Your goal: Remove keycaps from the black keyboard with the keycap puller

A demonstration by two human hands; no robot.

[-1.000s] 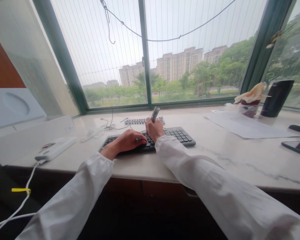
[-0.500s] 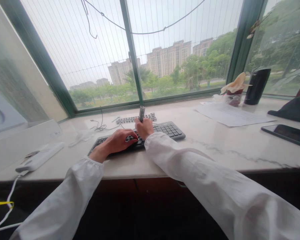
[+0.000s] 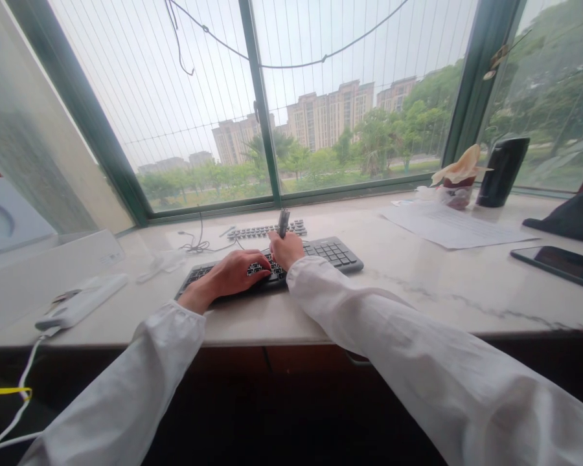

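A black keyboard (image 3: 337,253) lies near the front edge of the marble-patterned counter. My left hand (image 3: 236,272) rests on its left part, thumb and fingers bent apart over the frame, with dark keys showing between them. My right hand (image 3: 287,248) is closed around a dark, pen-like tool (image 3: 284,223) that stands nearly upright above the middle of the keyboard. The tool's lower end is hidden by my hand. Behind the keyboard lies a strip of loose-looking keycaps (image 3: 267,230), partly covered by the tool.
Thin cables (image 3: 197,244) lie behind the keyboard. A white power strip (image 3: 82,301) is at the left. To the right are paper sheets (image 3: 447,223), a phone (image 3: 563,264), a black tumbler (image 3: 502,171) and a cup with a cloth-like cover (image 3: 459,184). A window stands behind the counter.
The tool in my right hand has tilted slightly to the right. The whole view has shifted a little; my left hand stays at the keyboard.
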